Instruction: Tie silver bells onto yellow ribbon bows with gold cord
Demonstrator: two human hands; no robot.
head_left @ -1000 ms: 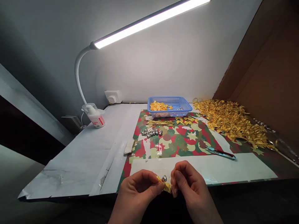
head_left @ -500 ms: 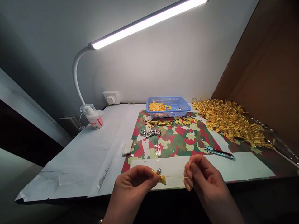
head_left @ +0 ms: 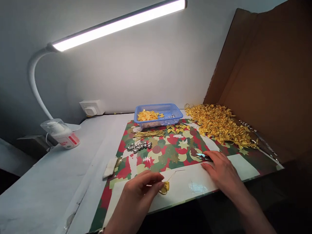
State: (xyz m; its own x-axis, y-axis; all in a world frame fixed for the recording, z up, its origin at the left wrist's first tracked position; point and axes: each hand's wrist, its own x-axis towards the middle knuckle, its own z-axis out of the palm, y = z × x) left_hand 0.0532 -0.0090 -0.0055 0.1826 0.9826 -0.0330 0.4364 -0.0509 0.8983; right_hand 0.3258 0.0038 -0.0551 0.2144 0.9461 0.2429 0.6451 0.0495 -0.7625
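Near the front edge of the table, my left hand (head_left: 146, 191) pinches a small yellow ribbon bow (head_left: 165, 187). A thin loose thread (head_left: 171, 176) runs from the bow up over the white sheet. The bow is partly hidden by my fingertips, and the silver bell does not show there. To the right, my right hand (head_left: 220, 170) has its fingers and thumb around a pair of thread snips (head_left: 201, 157), low over the patterned mat. Only the pointed blades stick out to the left; the handles are covered by the hand.
Silver bells (head_left: 138, 147), gold ties (head_left: 149, 134) and yellow bows (head_left: 177, 128) lie on the mat (head_left: 165, 159). Behind stands a blue basket (head_left: 158, 105); a heap of gold bows (head_left: 214, 123) sits by cardboard (head_left: 263, 81). A lamp (head_left: 40, 87) and pump bottle (head_left: 68, 138) stand left.
My right hand has let go of the thread and moved right onto the snips. My left hand still holds the bow, now turned. The view has swung to the right.
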